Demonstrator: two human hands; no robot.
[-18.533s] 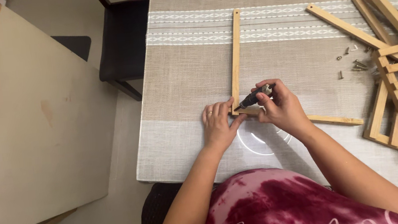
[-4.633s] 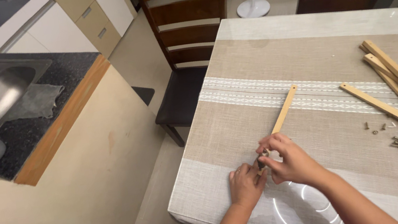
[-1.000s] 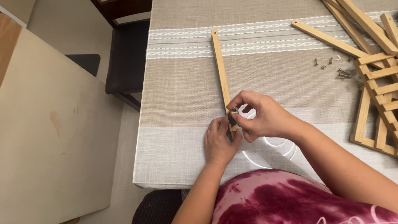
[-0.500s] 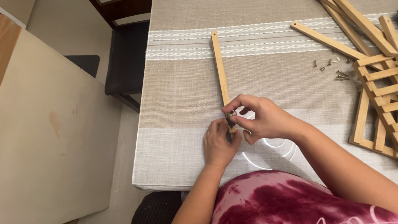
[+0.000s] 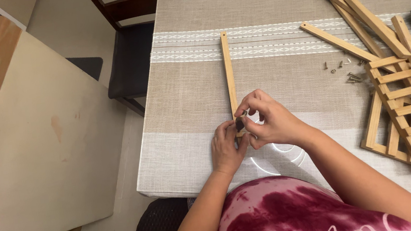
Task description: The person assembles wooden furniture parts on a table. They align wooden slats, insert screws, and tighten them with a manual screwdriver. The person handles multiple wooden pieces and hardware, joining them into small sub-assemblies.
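The tabletop (image 5: 187, 97), covered by a beige woven cloth with two white patterned bands, carries everything here. Toward its right edge lies a heap of pale wooden slats and ladder-like slatted frames (image 5: 408, 106), and just left of that heap, near the patterned bands, a scatter of small metal screws (image 5: 347, 69). A dark wooden chair (image 5: 130, 51) stands at the tabletop's left edge.

A single long pale wooden slat (image 5: 228, 71) lies on its own, running from the patterned bands down toward the near edge, well apart from the heap. Its near end is where both hands meet.

Over the last second little has shifted: the slat lies along the same line and the hands have stayed at its near end. The left hand (image 5: 226, 149) still presses flat on the cloth beside that end, steadying it. The right hand (image 5: 269, 121) remains curled over it, fingertips pinched on a small dark piece (image 5: 239, 123); what it is cannot be made out. Only the right fingers seem to have turned slightly, which reads as fine work at the slat's end carrying on rather than a new step.
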